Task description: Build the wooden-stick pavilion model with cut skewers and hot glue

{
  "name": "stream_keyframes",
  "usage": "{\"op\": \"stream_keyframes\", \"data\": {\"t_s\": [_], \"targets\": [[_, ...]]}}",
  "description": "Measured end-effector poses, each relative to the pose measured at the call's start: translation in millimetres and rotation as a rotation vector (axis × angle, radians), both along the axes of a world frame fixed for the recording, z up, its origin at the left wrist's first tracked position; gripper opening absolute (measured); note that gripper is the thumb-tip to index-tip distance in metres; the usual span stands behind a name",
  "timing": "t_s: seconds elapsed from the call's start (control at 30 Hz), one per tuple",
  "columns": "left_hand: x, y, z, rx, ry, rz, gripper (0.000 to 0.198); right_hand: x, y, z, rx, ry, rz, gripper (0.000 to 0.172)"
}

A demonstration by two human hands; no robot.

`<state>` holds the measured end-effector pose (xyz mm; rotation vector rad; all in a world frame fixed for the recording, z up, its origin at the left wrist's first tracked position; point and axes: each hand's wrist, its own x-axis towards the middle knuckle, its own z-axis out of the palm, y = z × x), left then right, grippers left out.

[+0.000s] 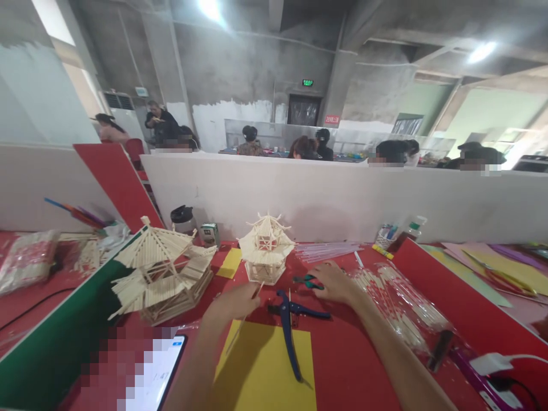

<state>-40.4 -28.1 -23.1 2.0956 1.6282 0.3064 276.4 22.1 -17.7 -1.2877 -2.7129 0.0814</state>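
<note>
Pinching a thin stick (pixel 238 326) in a narrow grip just before the small pagoda (pixel 266 249), the left hand (pixel 234 302) seems mid-fitting, while the right hand (pixel 336 283) lies open on green snips (pixel 308 281) on the red worktop (pixel 351 357); seating that stick would call for a fine, steady touch.

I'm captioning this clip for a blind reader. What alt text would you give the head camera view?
The left hand holds a thin wooden stick by a small pavilion model, while the right hand rests on a green-handled tool on the red table. A blue-handled cutter lies between them, partly on a yellow sheet.
</note>
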Motion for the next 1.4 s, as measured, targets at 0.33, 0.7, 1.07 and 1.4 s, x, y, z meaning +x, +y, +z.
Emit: {"op": "stream_keyframes", "data": {"t_s": [0.33, 0.7, 1.07, 1.4], "targets": [[11.0, -33.2, -19.0, -0.041, -0.892, -0.006, 0.033, -71.7, -73.9, 2.4, -0.387, 0.771, 0.022, 0.034], [34.0, -44.3, -32.9, -0.11, -1.112, 0.057, 0.031, -108.8, -87.0, -53.5, -0.812, 1.273, -0.207, 0.045], [42.2, -47.1, -37.2, -0.105, -1.043, 0.063, 0.033, -110.3, -99.3, -52.9, -0.668, 1.151, -0.263, 0.048], [40.1, -47.6, -31.0, -0.117, -0.978, 0.038, 0.032, -109.8, -99.1, -52.1, -0.651, 1.124, -0.219, 0.043]]}}
